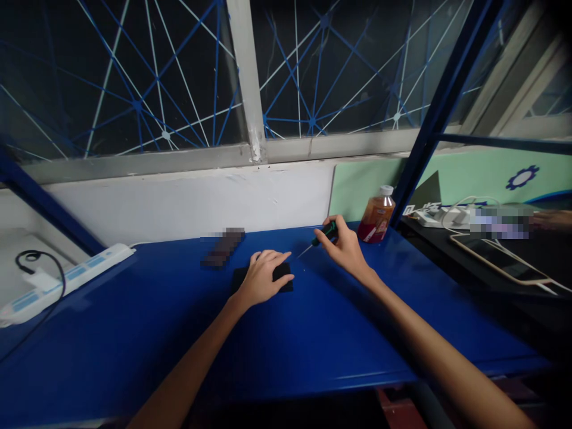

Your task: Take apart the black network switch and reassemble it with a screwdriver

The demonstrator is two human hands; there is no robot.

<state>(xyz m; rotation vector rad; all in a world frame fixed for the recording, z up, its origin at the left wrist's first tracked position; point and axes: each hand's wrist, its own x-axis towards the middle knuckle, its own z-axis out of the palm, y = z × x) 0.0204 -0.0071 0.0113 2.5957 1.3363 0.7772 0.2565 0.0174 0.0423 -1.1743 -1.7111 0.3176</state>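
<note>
Left hand [261, 279], fingers spread, laid over one flat black rectangular object [281, 270] on the glossy blue tabletop [295, 339]. Right hand [343, 245], closed around one green-handled, metal-shafted screwdriver [329, 230], just right of it.

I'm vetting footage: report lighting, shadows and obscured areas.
Head view: dim light, black object beneath the left hand lacking detail; head view: blue table shadowed beside the left forearm; head view: pixelation covers a dark item and a purplish item.
</note>
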